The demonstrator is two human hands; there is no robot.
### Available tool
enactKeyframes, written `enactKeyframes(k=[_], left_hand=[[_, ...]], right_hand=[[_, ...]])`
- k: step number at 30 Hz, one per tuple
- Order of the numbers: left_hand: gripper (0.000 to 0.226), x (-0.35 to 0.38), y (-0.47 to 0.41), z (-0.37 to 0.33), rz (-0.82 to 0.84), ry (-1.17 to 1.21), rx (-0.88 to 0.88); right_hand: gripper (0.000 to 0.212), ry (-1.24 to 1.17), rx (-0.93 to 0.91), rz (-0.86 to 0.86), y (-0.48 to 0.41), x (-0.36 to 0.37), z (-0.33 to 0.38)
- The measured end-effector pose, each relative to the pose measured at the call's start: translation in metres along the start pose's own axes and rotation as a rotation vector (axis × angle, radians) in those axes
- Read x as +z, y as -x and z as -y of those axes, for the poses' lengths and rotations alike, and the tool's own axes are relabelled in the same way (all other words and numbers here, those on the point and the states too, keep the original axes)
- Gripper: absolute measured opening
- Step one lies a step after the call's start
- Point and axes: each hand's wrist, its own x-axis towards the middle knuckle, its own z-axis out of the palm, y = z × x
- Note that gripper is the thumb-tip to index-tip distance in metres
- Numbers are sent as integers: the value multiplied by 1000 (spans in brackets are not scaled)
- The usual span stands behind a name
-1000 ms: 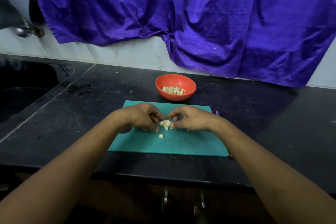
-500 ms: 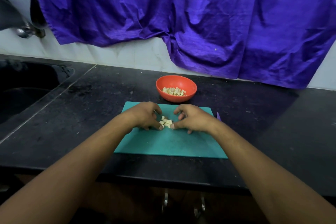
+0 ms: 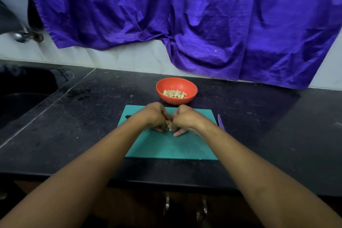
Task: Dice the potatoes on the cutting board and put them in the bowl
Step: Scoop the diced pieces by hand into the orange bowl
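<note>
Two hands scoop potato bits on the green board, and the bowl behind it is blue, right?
No: the head view shows the bowl is orange-red, not blue. The left hand and right hand do gather potato bits on the green board.

This is a home kitchen. A black stone worktop (image 3: 259, 116) runs along a pale tiled wall (image 3: 129, 57), with a dark sink (image 3: 22, 102) sunk into it at the left and a metal tap (image 3: 24, 35) above that. A teal cutting board (image 3: 166, 148) lies on the worktop, an orange bowl (image 3: 166, 84) of diced potato (image 3: 174, 94) behind it. Cupboard handles (image 3: 167, 203) show below the front edge.
</note>
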Motion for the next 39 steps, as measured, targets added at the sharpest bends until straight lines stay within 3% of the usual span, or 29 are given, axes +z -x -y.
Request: enactKeyframes(k=[3,7,10,15,22,26,30,35,39], left_hand=[[22,1,4,3,8,184,-14],[20,0,8,-2,-12,292,16],[18,-6,11,-13,-13,237,57],[23,-15,14,-30,14,92,124],[34,-19,17,-40,-56,-48,232],[27,-19,13,-35,-147,-118,289],[15,-21,11,-29,-118,-78,343],[16,-23,12,-31,-45,50,386],[20,-30,9,-27,-23,211,387]], right_hand=[[48,-316,18,31,0,-5,-8],[29,-699,50,105,10,-9,-13],[33,-953,89,165,15,-7,-13],[38,-1242,132,101,21,-3,-8],[38,-1358,148,135,25,1,-3],[42,-1417,172,154,25,4,-4],[44,-1438,183,164,23,5,-8],[38,-1455,152,158,23,3,-7],[46,-1466,161,172,18,-2,-10]])
